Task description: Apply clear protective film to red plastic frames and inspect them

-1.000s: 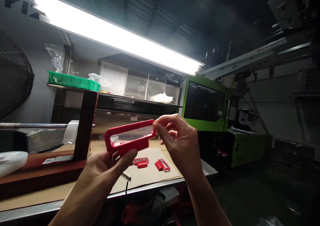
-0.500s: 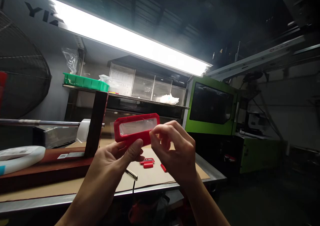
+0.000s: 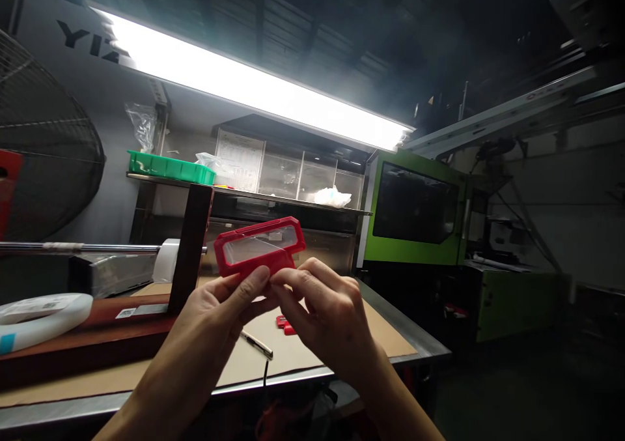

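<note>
A red plastic frame [image 3: 252, 268] with a clear window is held up above the bench, tilted with its right end higher. My left hand [image 3: 222, 304] grips its lower edge, thumb in front and fingers behind. The thumb and forefinger of my right hand [image 3: 325, 311] are pinched together at the bottom of the same frame, close to the left thumb; the exact contact is partly hidden. Beneath my hands, a small red plastic part [image 3: 284, 325] lies on the bench, half covered by the right hand. A pen [image 3: 257, 345] rests near the front edge.
Brown sheeting covers the metal-edged bench [image 3: 390, 333]. To the left stands a dark upright [image 3: 193, 245] with a rod and white roll [image 3: 166, 260]; a large tape roll [image 3: 46, 320] lies nearby. A shelf behind bears a green tray [image 3: 170, 168]. A green machine [image 3: 415, 249] stands right.
The right hand has moved from the frame's right end down and left to its lower edge. The frame has shifted slightly left and tilted more. The camera view has shifted a little.
</note>
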A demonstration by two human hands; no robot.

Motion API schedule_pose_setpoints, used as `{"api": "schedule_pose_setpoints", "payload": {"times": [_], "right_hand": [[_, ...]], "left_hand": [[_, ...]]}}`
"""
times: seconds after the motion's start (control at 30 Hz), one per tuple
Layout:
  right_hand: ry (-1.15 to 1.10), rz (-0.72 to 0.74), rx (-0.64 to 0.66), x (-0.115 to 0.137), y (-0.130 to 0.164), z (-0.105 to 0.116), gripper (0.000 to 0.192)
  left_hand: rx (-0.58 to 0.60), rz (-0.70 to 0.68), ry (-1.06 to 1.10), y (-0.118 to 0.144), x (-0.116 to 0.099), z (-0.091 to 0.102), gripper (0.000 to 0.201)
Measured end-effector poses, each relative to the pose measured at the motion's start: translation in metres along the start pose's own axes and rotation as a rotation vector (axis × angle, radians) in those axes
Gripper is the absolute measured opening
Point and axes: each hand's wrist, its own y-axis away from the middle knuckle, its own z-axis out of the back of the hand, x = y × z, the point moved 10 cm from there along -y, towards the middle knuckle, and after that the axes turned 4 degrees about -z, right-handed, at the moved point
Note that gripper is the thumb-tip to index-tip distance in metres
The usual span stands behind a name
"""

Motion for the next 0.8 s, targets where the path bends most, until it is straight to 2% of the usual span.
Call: {"api": "schedule_pose_setpoints", "payload": {"times": [0.07,0.17,0.23,0.3,0.43,0.53,0.8], "right_hand": [[-0.103,-0.05,-0.054,-0.007,-0.005,0.009,0.01],[-0.36,-0.335,-0.178,-0.047,-0.011,0.019,0.012],[-0.604,-0.53,-0.159,-0.073,-0.014,0.009,0.023],[-0.819,-0.615,-0.08,-0.083,-0.021,-0.008,0.031],[-1.028,-0.637,0.044,-0.078,-0.034,-0.03,0.03],[-1.1,-0.63,0.106,-0.069,-0.037,-0.039,0.034],[-1.148,-0.65,0.125,-0.062,-0.037,-0.046,0.025]], "left_hand": [[-0.043,-0.022,0.003,-0.003,-0.004,0.01,0.028],[-0.088,-0.042,0.001,-0.009,-0.007,0.024,0.03],[-0.095,-0.029,-0.023,-0.011,-0.007,0.03,0.034],[-0.103,-0.011,-0.042,-0.01,-0.006,0.033,0.034],[-0.1,-0.022,-0.026,-0.003,-0.012,0.023,0.03],[-0.122,-0.067,-0.005,0.003,-0.02,0.018,0.018],[-0.15,-0.028,0.069,0.0,-0.017,0.027,0.013]]}}
